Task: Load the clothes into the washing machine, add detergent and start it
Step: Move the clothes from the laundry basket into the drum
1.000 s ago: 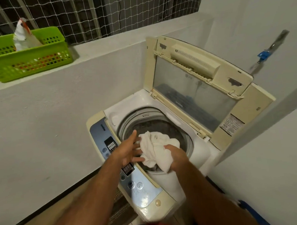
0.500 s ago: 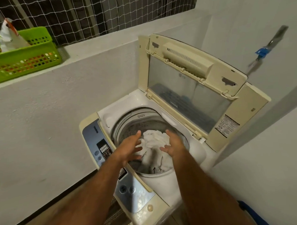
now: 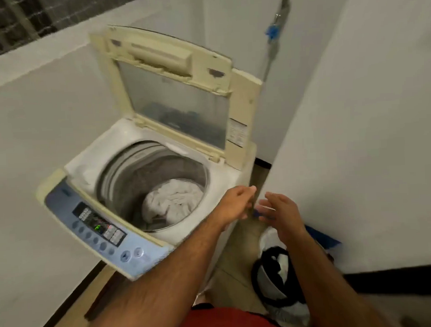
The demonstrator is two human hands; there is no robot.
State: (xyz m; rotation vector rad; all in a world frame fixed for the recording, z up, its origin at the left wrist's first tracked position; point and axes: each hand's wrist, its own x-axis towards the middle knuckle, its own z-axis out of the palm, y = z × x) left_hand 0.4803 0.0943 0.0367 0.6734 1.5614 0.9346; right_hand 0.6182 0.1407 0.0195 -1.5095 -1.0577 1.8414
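The white cloth (image 3: 173, 201) lies inside the washing machine (image 3: 146, 181) drum; the left hand (image 3: 236, 203) and right hand (image 3: 280, 211) hang relaxed, holding nothing

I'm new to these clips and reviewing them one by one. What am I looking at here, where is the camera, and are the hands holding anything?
There is no robot here. One wide-angle camera sits on a person's head and looks forward and down, so the two forearms entering from the bottom are that person's own.

In front stands a top-loading washing machine with its lid raised. A white cloth lies at the bottom of the drum. The blue control panel faces the person, with a small green display lit.

The left hand and right hand hover to the right of the drum, above the floor. The picture is blurred, but both look empty with loosely relaxed fingers.

On the floor lower right sits a black-rimmed bag or basket with light fabric in it. A long handle with a blue fitting leans in the corner.
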